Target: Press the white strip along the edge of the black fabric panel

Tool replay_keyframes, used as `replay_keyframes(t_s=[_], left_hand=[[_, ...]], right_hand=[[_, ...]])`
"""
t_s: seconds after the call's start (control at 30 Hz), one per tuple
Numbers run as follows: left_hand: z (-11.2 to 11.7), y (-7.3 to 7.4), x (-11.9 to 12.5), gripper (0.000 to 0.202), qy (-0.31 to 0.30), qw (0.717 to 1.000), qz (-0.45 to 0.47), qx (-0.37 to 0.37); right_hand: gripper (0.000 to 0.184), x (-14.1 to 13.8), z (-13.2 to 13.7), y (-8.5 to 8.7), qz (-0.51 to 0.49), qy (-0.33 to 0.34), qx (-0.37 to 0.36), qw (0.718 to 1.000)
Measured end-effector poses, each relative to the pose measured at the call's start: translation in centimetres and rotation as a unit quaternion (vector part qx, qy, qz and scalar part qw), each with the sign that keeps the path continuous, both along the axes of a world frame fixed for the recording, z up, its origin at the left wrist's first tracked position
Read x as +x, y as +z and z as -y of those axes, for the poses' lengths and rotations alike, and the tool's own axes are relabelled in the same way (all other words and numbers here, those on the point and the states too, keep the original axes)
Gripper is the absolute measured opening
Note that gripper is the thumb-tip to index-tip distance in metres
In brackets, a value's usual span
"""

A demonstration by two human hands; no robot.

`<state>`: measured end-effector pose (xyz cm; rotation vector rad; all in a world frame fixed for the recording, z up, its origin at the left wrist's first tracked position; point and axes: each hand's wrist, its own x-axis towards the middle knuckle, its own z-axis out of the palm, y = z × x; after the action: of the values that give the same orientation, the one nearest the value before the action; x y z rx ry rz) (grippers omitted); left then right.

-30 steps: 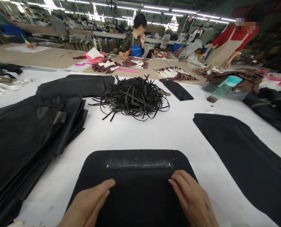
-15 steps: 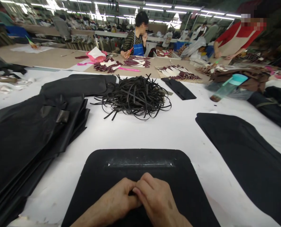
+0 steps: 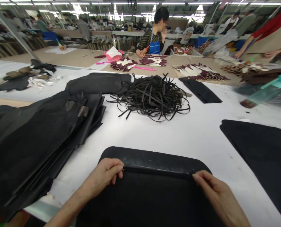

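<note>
A black rounded panel (image 3: 154, 160) lies on the white table (image 3: 173, 132) right in front of me, with a second black layer (image 3: 154, 198) folded over its near part. My left hand (image 3: 104, 176) pinches the left end of that fold. At the right end of the fold, my right hand (image 3: 216, 192) presses with fingers closed on the edge. A shiny dark strip of the panel shows beyond the fold line.
A stack of black sheets (image 3: 36, 132) fills the left side. A heap of black strips (image 3: 154, 96) lies in the middle. Another black panel (image 3: 260, 151) lies at the right, a teal-capped bottle (image 3: 263, 93) behind it. People work at the far brown tables (image 3: 154, 41).
My hands were together at the panel's middle half a second ago; they have spread apart to the two ends of the fold. The fold now covers the glue line. My view shifted left.
</note>
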<state>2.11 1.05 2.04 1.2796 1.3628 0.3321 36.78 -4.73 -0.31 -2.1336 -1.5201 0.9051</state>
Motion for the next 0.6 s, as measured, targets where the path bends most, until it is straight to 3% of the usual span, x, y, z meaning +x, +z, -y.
replay_keyframes(t_s=[0.27, 0.6], left_hand=[[-1.4, -1.4, 0.5, 0.017, 0.107, 0.991, -0.048, 0.069], [-2.3, -1.3, 0.4, 0.014, 0.071, 0.984, -0.116, 0.118]], right_hand=[[0.044, 0.6, -1.2, -0.6, 0.008, -0.025, -0.047, 0.999], [0.044, 1.3, -1.4, -1.4, 0.031, -0.026, -0.027, 0.999]])
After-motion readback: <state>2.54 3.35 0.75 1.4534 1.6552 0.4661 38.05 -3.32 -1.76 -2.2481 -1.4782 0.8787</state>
